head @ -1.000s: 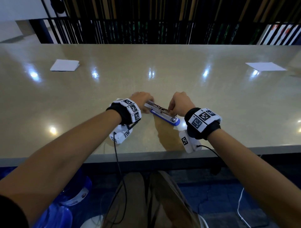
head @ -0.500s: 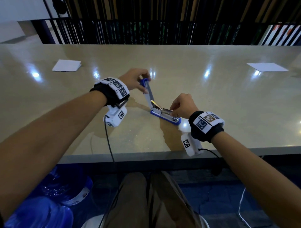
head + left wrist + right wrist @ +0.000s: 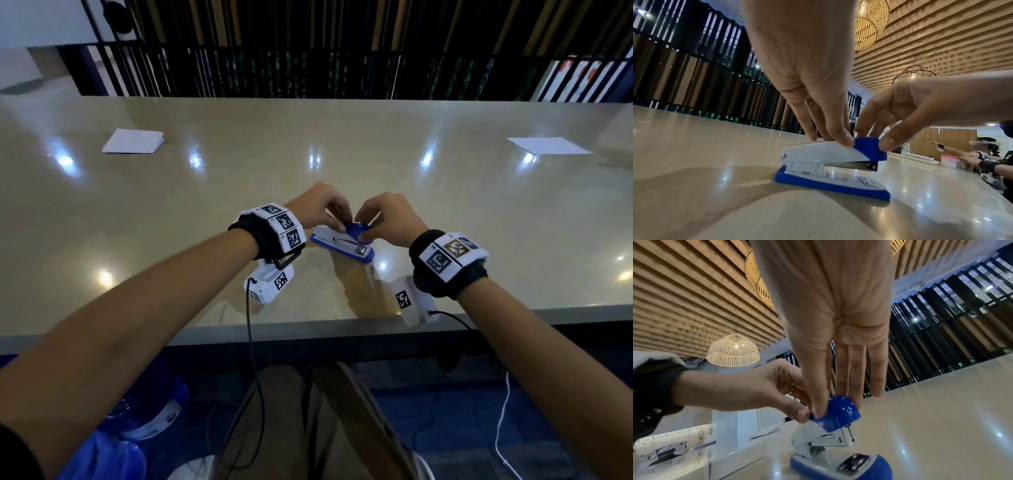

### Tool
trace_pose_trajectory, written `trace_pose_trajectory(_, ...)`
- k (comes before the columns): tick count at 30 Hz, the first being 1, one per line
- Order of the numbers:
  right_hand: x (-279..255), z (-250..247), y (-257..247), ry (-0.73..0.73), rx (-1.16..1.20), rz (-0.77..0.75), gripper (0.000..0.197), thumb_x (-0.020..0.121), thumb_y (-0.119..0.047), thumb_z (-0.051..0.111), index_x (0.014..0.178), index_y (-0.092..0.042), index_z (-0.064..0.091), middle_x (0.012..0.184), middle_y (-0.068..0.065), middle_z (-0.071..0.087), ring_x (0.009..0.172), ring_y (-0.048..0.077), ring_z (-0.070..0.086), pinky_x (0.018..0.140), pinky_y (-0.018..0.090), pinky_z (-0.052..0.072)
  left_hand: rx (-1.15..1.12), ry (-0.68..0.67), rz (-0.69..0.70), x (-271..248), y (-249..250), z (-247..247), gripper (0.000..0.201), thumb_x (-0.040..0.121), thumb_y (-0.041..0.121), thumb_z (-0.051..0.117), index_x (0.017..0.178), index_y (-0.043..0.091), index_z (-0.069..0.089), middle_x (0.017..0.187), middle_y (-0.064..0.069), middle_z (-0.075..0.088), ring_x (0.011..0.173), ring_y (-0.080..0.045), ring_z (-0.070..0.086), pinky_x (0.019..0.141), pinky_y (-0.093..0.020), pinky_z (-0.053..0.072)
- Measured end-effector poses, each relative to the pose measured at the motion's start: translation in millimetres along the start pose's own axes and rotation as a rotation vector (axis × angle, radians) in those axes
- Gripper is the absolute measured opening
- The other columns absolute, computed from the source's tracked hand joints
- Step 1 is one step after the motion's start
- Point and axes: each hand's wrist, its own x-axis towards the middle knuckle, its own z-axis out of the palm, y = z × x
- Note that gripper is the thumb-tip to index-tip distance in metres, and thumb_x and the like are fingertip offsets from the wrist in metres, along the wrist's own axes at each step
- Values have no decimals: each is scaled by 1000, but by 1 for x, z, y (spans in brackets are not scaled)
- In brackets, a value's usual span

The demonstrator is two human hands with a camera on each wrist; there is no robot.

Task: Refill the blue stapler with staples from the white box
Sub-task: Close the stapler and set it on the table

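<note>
The blue and white stapler (image 3: 342, 241) lies on the beige table (image 3: 342, 154) near its front edge, its top cover down over the metal magazine. My left hand (image 3: 339, 224) holds the cover from above, fingertips on the white part (image 3: 830, 138) and thumb at the edge of the blue cap (image 3: 797, 408). My right hand (image 3: 364, 228) pinches the blue front cap (image 3: 838, 415) between thumb and fingers (image 3: 873, 139). A narrow gap shows under the cap in the right wrist view. No white box is in view.
Two white paper sheets lie far back, one at the left (image 3: 133, 141) and one at the right (image 3: 548, 145). The table's front edge (image 3: 342, 325) runs just behind my wrists. Other people's arms (image 3: 982, 159) reach over the table far to the right.
Half a second ago my left hand held the cover swung upright. The cover has come down over the magazine, and my right hand has shifted from the magazine to the blue front cap.
</note>
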Motion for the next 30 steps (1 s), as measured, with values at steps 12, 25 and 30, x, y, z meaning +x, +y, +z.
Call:
trace_pose_trajectory(12,4,13,7,7,-65,19,27,66,-1,79,93,-1,75,90,17,74,72,16,61,71,22,50,56,52,-41,-7,9,13,19,74,-1,72,93,-3,73,94,-17,74,87,-21,70,80,-18,55)
trace_pose_trajectory(25,30,19,5,49,-18,-6,25,71,5,72,95,-1,75,95,18,73,74,18,58,71,21,47,336,-59,-457,-46,-28,10,83,73,54,68,137,12,36,140,-8,41,131,-28,41,105,-38,36)
trace_pose_trajectory(30,59,26,0,71,-39,8,29,73,8,70,100,-1,74,102,19,72,77,18,55,74,19,42,374,-131,-649,-60,-36,17,103,75,72,50,151,16,8,160,-5,8,148,-24,13,118,-40,18)
